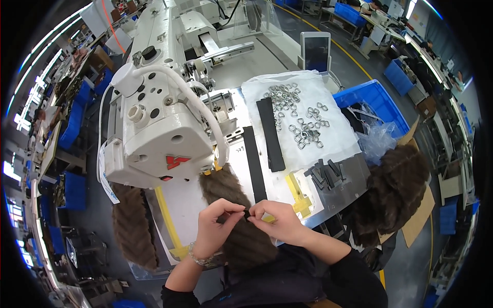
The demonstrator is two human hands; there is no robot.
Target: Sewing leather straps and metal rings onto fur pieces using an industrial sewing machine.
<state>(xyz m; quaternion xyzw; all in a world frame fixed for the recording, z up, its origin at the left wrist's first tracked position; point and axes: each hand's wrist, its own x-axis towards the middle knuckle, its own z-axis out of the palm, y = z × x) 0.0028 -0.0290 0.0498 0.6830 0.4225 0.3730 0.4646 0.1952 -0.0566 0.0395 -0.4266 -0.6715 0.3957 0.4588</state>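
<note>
My left hand (pixel 218 226) and my right hand (pixel 280 222) meet over the near edge of the work table, thumbs and forefingers pinching a small black piece (pixel 247 212) between them. Fingertips cover most of that piece. Under the hands lies a long brown fur piece (pixel 249 246), its far end beneath the head of a white sewing machine (pixel 154 143). A long black strip (pixel 254 167) runs just beyond my right fingers. Farther off, a stack of black strips (pixel 270 136) rests partly on a white cloth (pixel 334 146).
Many metal rings (pixel 308 128) are scattered on the cloth. Short black strips (pixel 327 175) lie on the right table corner, beside yellow tape (pixel 299 197). Brown fur is piled (pixel 393 195) at right, and another fur piece (pixel 132 226) hangs at left. A blue bin (pixel 377 102) stands behind.
</note>
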